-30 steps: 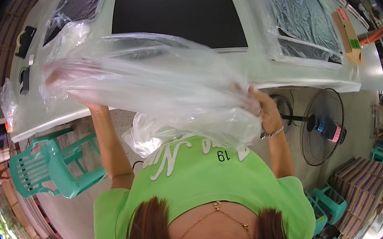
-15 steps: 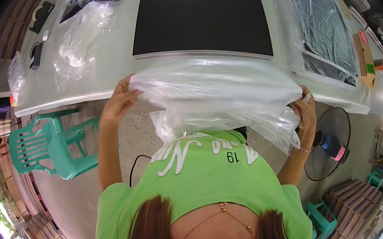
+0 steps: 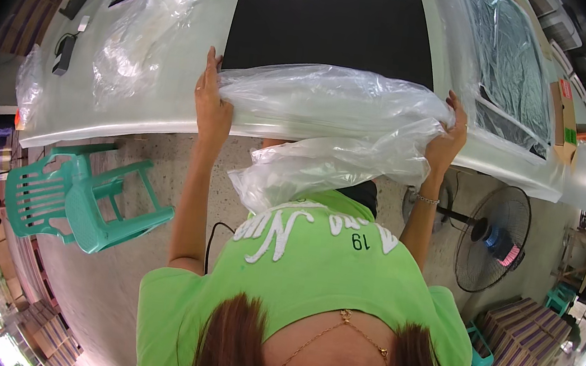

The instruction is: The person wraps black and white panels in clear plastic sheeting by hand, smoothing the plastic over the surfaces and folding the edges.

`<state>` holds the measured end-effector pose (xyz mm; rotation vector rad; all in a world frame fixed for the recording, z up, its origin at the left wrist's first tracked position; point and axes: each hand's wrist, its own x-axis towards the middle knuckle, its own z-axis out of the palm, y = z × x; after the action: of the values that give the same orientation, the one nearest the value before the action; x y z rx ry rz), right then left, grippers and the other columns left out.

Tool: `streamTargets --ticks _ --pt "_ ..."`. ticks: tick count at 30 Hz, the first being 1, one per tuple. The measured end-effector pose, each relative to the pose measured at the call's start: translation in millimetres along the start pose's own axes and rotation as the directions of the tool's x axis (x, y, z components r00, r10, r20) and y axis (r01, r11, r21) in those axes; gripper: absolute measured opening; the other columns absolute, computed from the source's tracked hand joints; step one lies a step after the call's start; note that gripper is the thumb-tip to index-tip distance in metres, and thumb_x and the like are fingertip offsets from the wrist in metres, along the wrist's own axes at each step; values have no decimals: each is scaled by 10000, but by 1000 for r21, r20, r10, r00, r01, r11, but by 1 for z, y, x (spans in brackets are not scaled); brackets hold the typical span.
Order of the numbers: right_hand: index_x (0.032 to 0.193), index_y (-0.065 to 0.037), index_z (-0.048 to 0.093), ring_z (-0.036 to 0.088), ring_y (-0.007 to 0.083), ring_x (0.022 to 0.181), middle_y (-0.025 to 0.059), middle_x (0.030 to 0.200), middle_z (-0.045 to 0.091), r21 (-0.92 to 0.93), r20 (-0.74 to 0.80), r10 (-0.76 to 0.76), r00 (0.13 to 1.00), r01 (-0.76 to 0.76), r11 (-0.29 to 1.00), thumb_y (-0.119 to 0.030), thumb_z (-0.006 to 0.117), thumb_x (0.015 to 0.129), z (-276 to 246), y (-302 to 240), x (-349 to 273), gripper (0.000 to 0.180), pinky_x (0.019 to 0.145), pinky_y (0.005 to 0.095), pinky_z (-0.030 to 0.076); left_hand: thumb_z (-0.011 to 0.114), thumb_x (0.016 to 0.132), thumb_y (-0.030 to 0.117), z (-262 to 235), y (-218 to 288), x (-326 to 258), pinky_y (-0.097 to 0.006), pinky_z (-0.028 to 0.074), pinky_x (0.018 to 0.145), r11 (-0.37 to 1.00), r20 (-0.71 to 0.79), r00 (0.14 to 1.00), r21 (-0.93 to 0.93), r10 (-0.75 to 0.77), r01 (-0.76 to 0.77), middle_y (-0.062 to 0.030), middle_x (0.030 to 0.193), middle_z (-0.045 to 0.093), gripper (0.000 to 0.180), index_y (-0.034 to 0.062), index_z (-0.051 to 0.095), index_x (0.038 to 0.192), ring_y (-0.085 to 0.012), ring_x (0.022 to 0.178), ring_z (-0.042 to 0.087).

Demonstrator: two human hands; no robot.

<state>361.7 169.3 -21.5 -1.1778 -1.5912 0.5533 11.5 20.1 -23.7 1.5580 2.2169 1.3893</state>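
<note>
A large clear plastic bag (image 3: pixel 324 103) is stretched between my two hands over the near edge of a long pale table (image 3: pixel 171 108). My left hand (image 3: pixel 210 98) grips its left end. My right hand (image 3: pixel 449 132) grips its right end. Loose plastic (image 3: pixel 309 170) hangs below the table edge against my green shirt. A big flat black panel (image 3: pixel 326 20) lies on the table just beyond the bag.
More crumpled clear plastic (image 3: pixel 137 28) lies at the table's left, with small black devices (image 3: pixel 66 52) further left. A plastic-wrapped dark panel (image 3: pixel 508 70) lies to the right, next to a cardboard box (image 3: pixel 563 105). A green plastic chair (image 3: pixel 75 194) lies tipped on the floor. A standing fan (image 3: pixel 493 238) is on the right.
Both hands have brought the bag down from in front of my chest to the table's near edge, and it is now pulled out flatter and wider.
</note>
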Motion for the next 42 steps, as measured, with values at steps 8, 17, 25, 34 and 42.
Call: streamTargets --ticks 8,17,25,34,42 --pt "1264 56 513 532 254 1175 201 1286 535 161 231 111 966 -151 975 193 307 627 6 -15 3 683 933 288 444 317 561 -205 2 6 -5 -408 274 1097 995 36 999 -95 -32 35 -204 1459 320 921 -4 191 1451 -342 1339 328" --pt "1174 19 610 557 237 1146 154 1181 622 -40 118 -38 992 43 998 181 374 647 0 -30 14 600 981 318 414 320 577 -212 -10 31 -3 -356 373 1035 980 -33 995 -180 -95 87 -191 1312 505 817 7 413 1359 -313 1235 468" --pt "1155 31 622 561 246 1132 142 1147 638 221 91 -96 991 74 972 58 341 560 -5 -28 26 659 964 304 408 412 626 -213 -19 12 22 -329 481 918 999 -193 981 -35 34 -42 -119 1106 648 610 60 673 1105 -245 1033 617" --pt "1134 82 609 590 259 1056 176 1120 636 273 90 -197 976 166 948 -210 530 690 -2 -4 31 537 973 353 418 445 598 -176 -39 15 35 -348 478 866 985 -107 985 -92 139 -149 -129 1026 625 472 7 650 981 -282 970 608" --pt "1096 62 619 599 200 977 133 1030 650 131 65 -234 970 224 966 -43 495 704 -4 -3 56 424 939 311 431 444 628 -177 -63 35 57 -337 467 879 959 -223 949 -123 222 -254 -135 996 629 424 11 651 947 -292 981 603"
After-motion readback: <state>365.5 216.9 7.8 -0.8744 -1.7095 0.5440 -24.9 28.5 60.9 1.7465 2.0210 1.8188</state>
